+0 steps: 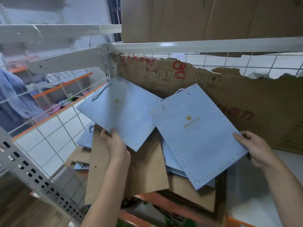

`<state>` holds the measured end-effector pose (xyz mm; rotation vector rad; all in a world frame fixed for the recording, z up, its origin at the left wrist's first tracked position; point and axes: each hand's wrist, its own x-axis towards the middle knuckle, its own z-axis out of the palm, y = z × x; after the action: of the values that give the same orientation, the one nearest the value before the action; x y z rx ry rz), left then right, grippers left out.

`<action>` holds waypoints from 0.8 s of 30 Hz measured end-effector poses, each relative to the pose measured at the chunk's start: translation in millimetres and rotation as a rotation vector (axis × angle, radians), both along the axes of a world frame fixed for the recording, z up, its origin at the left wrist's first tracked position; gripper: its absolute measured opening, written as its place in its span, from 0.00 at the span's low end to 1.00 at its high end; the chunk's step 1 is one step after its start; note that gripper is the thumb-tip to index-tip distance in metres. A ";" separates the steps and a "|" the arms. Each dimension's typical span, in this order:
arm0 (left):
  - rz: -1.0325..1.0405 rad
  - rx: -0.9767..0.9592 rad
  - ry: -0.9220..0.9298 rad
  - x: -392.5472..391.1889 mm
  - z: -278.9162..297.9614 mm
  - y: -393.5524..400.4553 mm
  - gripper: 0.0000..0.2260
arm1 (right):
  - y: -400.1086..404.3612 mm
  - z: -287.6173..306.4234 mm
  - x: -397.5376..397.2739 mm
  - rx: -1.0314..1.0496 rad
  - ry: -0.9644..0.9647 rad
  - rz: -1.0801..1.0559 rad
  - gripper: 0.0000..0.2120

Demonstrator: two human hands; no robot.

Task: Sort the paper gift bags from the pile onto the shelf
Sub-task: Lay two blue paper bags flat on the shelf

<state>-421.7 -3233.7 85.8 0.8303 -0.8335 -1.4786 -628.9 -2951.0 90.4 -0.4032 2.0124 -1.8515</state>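
I hold two flat light-blue paper gift bags with gold crown prints. My left hand [115, 143] pinches the bottom edge of the left blue bag [121, 112], which tilts up toward the shelf's left corner. My right hand [252, 148] grips the lower right edge of the right blue bag [195, 133], printed "PRINCE". Both bags hang above a pile of brown kraft bags [144, 169] and more blue bags [85, 141] lying on the shelf [268, 205].
A torn cardboard sheet [246, 99] lines the shelf's back, against a white wire grid [229, 61]. A cardboard box [205, 18] stands on the shelf above. A perforated grey upright [32, 171] runs at the lower left. Orange racks with clothes [54, 90] stand beyond.
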 end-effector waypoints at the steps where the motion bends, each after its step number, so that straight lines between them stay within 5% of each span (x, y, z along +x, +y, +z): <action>1: -0.014 -0.008 -0.017 2.1 -2.2 -0.5 0.09 | 4.4 -3.8 3.9 -0.032 -0.023 -0.022 0.36; 5: -0.065 -0.022 -0.083 4.7 -11.7 1.2 0.09 | 17.5 -18.1 20.7 -0.089 -0.024 -0.102 0.38; 8: -0.059 -0.017 -0.097 5.2 -12.9 4.1 0.06 | 23.0 -25.0 32.1 -0.162 -0.071 -0.148 0.08; 10: -0.058 -0.023 -0.099 5.5 -10.0 7.0 0.07 | 28.9 -32.3 34.7 -0.156 -0.100 -0.202 0.05; 12: -0.057 -0.020 -0.067 7.2 -6.7 10.3 0.07 | 35.0 -34.8 39.8 -0.165 -0.099 -0.205 0.14; 15: -0.075 -0.023 -0.032 13.5 -2.5 20.7 0.08 | 48.3 -38.5 44.7 -0.157 -0.093 -0.268 0.43; 17: -0.107 -0.028 -0.045 20.5 -3.1 32.8 0.12 | 60.9 -44.3 46.4 -0.218 -0.076 -0.286 0.45; 21: -0.210 -0.109 -0.087 34.9 -9.0 63.3 0.07 | 93.3 -53.8 52.2 -0.393 -0.130 -0.313 0.10; 24: -0.321 -0.141 -0.163 34.6 -20.7 83.1 0.12 | 126.5 -61.3 55.2 -0.369 -0.146 -0.399 0.13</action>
<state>-387.1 -3150.6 65.0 0.7418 -1.2244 -1.6215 -573.7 -2824.5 29.1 0.0497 1.7447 -2.4270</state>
